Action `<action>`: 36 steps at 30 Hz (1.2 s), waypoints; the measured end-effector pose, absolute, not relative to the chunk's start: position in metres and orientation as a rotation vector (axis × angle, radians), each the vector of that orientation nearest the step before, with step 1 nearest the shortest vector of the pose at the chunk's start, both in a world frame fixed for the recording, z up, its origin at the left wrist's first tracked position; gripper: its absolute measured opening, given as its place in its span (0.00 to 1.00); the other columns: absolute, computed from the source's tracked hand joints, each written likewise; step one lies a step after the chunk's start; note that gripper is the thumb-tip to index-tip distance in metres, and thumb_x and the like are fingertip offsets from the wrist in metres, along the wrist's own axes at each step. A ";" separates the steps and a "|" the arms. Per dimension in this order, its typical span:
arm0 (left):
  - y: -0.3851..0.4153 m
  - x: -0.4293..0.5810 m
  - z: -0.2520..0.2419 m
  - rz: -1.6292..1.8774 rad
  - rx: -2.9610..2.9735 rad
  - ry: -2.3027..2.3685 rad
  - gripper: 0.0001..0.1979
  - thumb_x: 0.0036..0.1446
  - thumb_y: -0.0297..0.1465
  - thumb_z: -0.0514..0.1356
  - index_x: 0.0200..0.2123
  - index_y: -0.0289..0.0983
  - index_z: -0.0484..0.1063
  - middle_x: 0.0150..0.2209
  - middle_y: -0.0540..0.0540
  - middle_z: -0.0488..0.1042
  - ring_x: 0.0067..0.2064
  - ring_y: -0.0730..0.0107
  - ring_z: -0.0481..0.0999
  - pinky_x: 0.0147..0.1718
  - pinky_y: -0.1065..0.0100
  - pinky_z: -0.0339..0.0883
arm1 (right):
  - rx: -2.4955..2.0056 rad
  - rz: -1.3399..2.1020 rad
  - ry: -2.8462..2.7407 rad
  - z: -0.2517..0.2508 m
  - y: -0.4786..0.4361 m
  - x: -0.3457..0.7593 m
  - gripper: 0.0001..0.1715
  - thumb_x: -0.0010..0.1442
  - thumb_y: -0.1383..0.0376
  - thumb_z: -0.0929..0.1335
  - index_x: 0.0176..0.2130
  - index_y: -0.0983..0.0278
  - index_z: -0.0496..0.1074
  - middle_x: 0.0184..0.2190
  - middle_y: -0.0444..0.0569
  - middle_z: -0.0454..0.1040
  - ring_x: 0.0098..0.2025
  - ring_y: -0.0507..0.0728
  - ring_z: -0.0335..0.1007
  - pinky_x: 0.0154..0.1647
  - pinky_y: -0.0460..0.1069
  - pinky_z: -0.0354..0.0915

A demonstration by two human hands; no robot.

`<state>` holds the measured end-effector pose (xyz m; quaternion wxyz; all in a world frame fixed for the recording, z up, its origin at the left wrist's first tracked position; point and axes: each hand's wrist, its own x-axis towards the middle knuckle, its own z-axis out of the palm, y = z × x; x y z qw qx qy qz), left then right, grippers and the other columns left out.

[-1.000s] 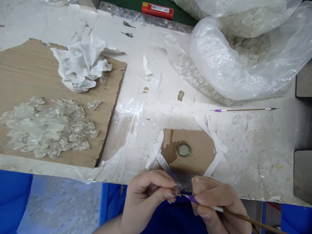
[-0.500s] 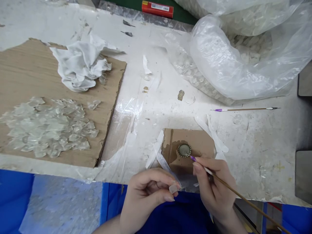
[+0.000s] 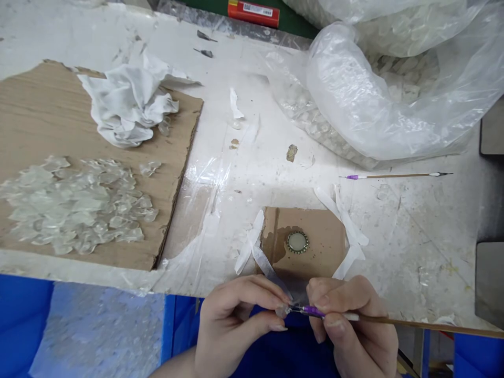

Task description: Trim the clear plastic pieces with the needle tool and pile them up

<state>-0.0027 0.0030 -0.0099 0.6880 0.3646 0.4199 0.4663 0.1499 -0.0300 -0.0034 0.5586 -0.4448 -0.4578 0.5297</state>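
My left hand (image 3: 232, 320) pinches a small clear glass piece (image 3: 282, 311) between thumb and fingers, just off the table's near edge. My right hand (image 3: 350, 320) grips a thin brush (image 3: 394, 319) with a purple ferrule, its tip touching the clear piece. A round bronze-rimmed bezel (image 3: 297, 242) lies on a small cardboard square (image 3: 326, 247) just beyond both hands.
A heap of clear glass pieces (image 3: 74, 202) and a crumpled white cloth (image 3: 126, 105) rest on a cardboard sheet (image 3: 39, 115) at left. Plastic bags (image 3: 378, 94) of more pieces fill the back right. A second brush (image 3: 394, 176) and a red box (image 3: 253, 11) lie farther off.
My right hand drew the brush back from the bezel to the clear piece held in my left hand.
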 end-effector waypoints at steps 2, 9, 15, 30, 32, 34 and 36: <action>0.003 -0.004 -0.010 1.035 0.818 0.939 0.04 0.51 0.30 0.75 0.32 0.44 0.87 0.26 0.47 0.86 0.27 0.67 0.85 0.28 0.75 0.81 | -1.047 1.263 -1.093 -0.003 -0.030 0.150 0.08 0.73 0.63 0.61 0.48 0.56 0.69 0.24 0.39 0.58 0.21 0.50 0.56 0.21 0.46 0.54; 0.002 -0.005 -0.010 1.024 0.825 0.931 0.03 0.52 0.30 0.75 0.31 0.43 0.86 0.26 0.46 0.86 0.26 0.66 0.85 0.27 0.74 0.80 | -1.055 1.247 -1.143 -0.004 -0.031 0.152 0.07 0.73 0.63 0.61 0.47 0.57 0.69 0.24 0.38 0.58 0.21 0.49 0.57 0.22 0.46 0.56; 0.003 -0.003 -0.010 1.026 0.796 0.920 0.04 0.52 0.30 0.75 0.32 0.45 0.87 0.28 0.48 0.87 0.28 0.70 0.85 0.29 0.77 0.80 | -1.063 1.239 -1.133 -0.002 -0.030 0.151 0.08 0.73 0.64 0.61 0.47 0.57 0.69 0.24 0.38 0.58 0.21 0.50 0.56 0.22 0.46 0.55; 0.003 -0.001 -0.008 1.021 0.810 0.959 0.03 0.52 0.32 0.75 0.29 0.41 0.86 0.25 0.45 0.85 0.24 0.66 0.84 0.23 0.73 0.79 | -1.072 1.251 -1.098 -0.003 -0.029 0.152 0.08 0.73 0.63 0.62 0.46 0.56 0.69 0.23 0.39 0.60 0.20 0.50 0.56 0.21 0.46 0.55; 0.003 -0.001 -0.008 1.022 0.803 0.962 0.03 0.52 0.33 0.75 0.29 0.41 0.85 0.25 0.45 0.85 0.24 0.66 0.84 0.23 0.73 0.79 | -1.071 1.223 -1.081 -0.004 -0.029 0.151 0.08 0.73 0.63 0.62 0.46 0.57 0.70 0.22 0.39 0.61 0.19 0.50 0.55 0.20 0.46 0.55; 0.003 0.000 -0.008 1.029 0.780 0.956 0.03 0.53 0.33 0.75 0.30 0.41 0.85 0.24 0.46 0.85 0.23 0.67 0.83 0.23 0.74 0.79 | -1.061 1.203 -1.043 -0.005 -0.029 0.150 0.09 0.73 0.63 0.61 0.46 0.57 0.70 0.22 0.39 0.60 0.18 0.49 0.54 0.19 0.46 0.55; 0.004 0.001 -0.008 1.040 0.749 0.942 0.03 0.54 0.33 0.74 0.30 0.41 0.85 0.24 0.47 0.85 0.22 0.70 0.82 0.22 0.76 0.78 | -1.052 1.192 -1.013 -0.005 -0.029 0.150 0.09 0.73 0.64 0.61 0.47 0.56 0.70 0.23 0.39 0.61 0.18 0.49 0.53 0.18 0.46 0.54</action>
